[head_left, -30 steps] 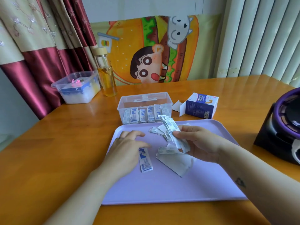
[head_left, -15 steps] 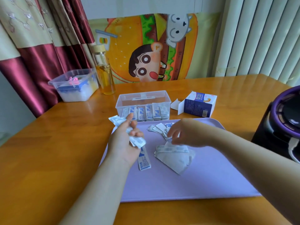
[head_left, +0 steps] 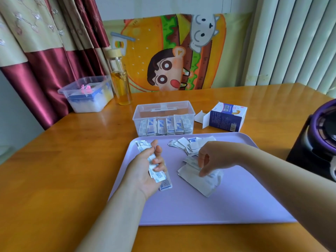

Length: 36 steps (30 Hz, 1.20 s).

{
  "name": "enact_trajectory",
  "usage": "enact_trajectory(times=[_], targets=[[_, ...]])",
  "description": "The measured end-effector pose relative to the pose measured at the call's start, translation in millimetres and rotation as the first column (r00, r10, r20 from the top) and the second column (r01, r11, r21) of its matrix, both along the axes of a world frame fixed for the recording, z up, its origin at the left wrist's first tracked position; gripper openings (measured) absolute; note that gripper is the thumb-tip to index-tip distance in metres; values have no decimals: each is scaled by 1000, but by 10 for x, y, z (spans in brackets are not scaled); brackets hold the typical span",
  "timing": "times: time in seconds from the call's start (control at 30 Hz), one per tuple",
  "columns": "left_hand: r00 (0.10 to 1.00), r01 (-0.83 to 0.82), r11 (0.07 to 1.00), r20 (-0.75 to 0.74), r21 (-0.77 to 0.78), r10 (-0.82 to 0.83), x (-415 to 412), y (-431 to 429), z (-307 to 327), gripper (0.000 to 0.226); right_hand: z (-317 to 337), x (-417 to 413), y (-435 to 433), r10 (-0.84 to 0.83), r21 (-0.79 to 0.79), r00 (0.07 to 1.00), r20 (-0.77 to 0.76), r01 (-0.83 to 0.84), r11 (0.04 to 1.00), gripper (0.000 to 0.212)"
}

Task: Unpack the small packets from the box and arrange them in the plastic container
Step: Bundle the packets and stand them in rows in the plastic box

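On the lilac tray (head_left: 218, 206), left hand (head_left: 145, 168) grips packets (head_left: 158, 176) (several).

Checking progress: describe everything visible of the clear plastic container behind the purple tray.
The plastic container is a clear, lidless rectangular tub with a flared rim and a moulded tab on its far wall. It stands upright on the wooden table, just behind the purple tray and left of the opened box. White-and-blue packets stand on edge in a row along its near wall; the upper part shows bare. Neither the left hand nor the right hand touches it.
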<state>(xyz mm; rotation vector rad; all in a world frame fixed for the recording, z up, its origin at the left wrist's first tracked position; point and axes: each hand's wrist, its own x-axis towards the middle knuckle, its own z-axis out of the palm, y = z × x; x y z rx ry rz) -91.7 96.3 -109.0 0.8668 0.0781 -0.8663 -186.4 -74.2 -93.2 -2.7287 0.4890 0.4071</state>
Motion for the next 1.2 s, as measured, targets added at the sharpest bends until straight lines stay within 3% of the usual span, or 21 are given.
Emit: enact_trajectory(times=[0.23,0.37,0.5,0.57,0.63,0.7,0.77,0.83,0.93,1.0,1.1,1.2], targets=[[999,36,999,-7,-24,-36,-72,-26,3,26,19,34,29,-94,-48,995,13,95,994,43],[999,45,999,-28,-1,-45,-87,-50,8,21,26,82,32,-79,-58,995,-67,75,996,42],[992,52,999,-110,-16,-54,-123,-26,15,21,33,37,-24,-122,0,992,29,122,993,32],[988,45,998,-146,-43,-50,-121,-16,17,30,92,-12,-33,-176,99,971,160,162,982,22],[985,39,997,-165,-64,-49,-137,-17,38,38,161,-48,23,-271,319,909,316,167,933,21],[982,50,995,-176,-82,-64,-161,-38,39,46,209,-67,141,-342,531,854,391,94,842,29],[976,141,983,-152,-119,-158,-178,-41,45,60,187,-52,306,-339,610,839,425,11,792,32],[959,255,961,-99,-109,-266,-217,-40,62,66,122,-14,466,-287,556,839,463,-23,831,32],[960,272,958,-50,-88,-277,-254,-57,43,41,76,10,561,-170,276,822,543,16,961,46],[968,244,967,-43,-69,-247,-250,-72,25,26,143,-42,541,-90,216,812,577,-46,975,62],[970,233,969,-55,-82,-238,-223,-96,3,26,228,-113,528,180,45,880,440,-222,974,106],[934,356,933,6,-51,-356,-283,-120,23,33,214,-108,543,274,-77,925,263,-263,962,117]])
